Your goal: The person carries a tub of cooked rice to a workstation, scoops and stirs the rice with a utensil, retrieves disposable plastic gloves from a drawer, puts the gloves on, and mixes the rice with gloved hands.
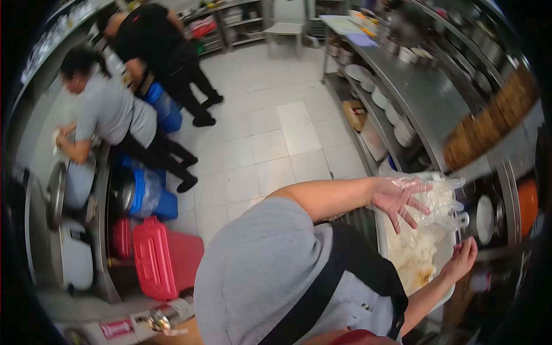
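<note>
My left hand (401, 198) is stretched out over a white tub (444, 253), its fingers spread apart. Clear crinkled plastic (440, 195), with finger-like ends resembling a disposable glove, lies at and beyond the fingertips; whether it covers the hand I cannot tell. Inside the tub is a pale, whitish food mass (408, 259) with a brownish patch near its lower end. My right hand (462, 259) is at the tub's right-hand edge, fingers curled and pressed together. What they hold, if anything, is hidden.
A steel worktable (414, 80) with stacked bowls (397, 121) underneath stands beyond the tub. Stacked bamboo steamers (489, 123) are at the right. Two people in dark trousers work at the left counter. A red lidded bin (164, 259) and blue bins (152, 195) stand on the floor.
</note>
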Demonstrator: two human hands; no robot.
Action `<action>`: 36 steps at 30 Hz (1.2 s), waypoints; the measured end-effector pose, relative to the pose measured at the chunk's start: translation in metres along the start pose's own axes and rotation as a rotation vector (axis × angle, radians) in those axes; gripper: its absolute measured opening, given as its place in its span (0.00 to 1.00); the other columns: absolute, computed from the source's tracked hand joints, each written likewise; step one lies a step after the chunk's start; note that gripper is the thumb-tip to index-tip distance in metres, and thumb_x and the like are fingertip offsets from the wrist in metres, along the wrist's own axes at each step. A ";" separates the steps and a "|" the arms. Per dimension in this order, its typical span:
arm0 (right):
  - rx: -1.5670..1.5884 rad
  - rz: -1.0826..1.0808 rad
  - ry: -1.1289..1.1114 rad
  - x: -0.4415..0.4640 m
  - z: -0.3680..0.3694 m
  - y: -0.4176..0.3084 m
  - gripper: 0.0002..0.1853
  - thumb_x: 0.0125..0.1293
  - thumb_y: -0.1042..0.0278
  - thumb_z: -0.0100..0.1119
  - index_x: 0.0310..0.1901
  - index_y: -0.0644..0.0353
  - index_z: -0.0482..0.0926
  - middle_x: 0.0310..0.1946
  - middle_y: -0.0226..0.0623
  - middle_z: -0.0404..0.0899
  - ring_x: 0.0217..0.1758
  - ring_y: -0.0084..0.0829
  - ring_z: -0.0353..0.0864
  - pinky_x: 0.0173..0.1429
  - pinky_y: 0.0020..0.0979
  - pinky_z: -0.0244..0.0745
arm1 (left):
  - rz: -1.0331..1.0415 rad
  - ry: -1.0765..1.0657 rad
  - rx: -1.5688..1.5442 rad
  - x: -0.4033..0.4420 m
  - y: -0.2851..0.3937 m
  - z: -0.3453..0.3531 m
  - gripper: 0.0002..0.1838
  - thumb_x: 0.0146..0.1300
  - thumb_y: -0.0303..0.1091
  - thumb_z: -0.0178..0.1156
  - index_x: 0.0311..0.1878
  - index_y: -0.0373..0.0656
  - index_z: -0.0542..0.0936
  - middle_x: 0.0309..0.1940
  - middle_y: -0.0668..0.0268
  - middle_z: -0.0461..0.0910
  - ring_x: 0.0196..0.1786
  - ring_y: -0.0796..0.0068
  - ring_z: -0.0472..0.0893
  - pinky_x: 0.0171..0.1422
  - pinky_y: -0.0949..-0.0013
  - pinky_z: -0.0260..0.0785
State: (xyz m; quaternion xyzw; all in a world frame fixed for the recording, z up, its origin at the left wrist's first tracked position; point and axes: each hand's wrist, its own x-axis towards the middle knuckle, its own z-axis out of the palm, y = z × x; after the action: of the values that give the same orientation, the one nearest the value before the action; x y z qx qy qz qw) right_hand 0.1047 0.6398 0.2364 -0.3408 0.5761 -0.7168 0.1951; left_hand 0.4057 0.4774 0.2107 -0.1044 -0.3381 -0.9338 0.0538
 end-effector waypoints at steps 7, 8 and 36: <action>0.130 0.361 -0.405 -0.057 0.110 -0.032 0.16 0.68 0.65 0.54 0.55 0.56 0.69 0.36 0.26 0.74 0.38 0.18 0.73 0.41 0.24 0.72 | 0.211 0.032 -0.143 -0.030 0.000 0.005 0.33 0.63 0.68 0.30 0.71 0.77 0.42 0.66 0.61 0.62 0.59 0.39 0.70 0.55 0.22 0.55; 0.134 0.382 -0.474 -0.050 0.109 -0.021 0.15 0.67 0.65 0.54 0.54 0.57 0.70 0.34 0.26 0.74 0.34 0.17 0.73 0.37 0.22 0.72 | 0.219 0.005 -0.182 -0.032 -0.001 0.002 0.32 0.63 0.68 0.30 0.70 0.77 0.43 0.66 0.61 0.63 0.59 0.39 0.70 0.55 0.22 0.55; 0.001 0.277 -0.686 -0.039 0.127 -0.015 0.23 0.63 0.67 0.57 0.60 0.59 0.67 0.53 0.37 0.72 0.54 0.27 0.72 0.52 0.29 0.73 | 0.511 -0.029 -0.313 -0.059 0.022 0.008 0.36 0.60 0.26 0.43 0.71 0.68 0.54 0.70 0.60 0.55 0.68 0.42 0.59 0.62 0.24 0.50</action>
State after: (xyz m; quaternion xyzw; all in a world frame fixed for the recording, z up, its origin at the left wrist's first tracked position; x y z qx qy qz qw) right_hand 0.2246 0.5818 0.2531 -0.4801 0.5177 -0.5280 0.4719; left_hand 0.4683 0.4680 0.2167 -0.2064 -0.1535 -0.9292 0.2652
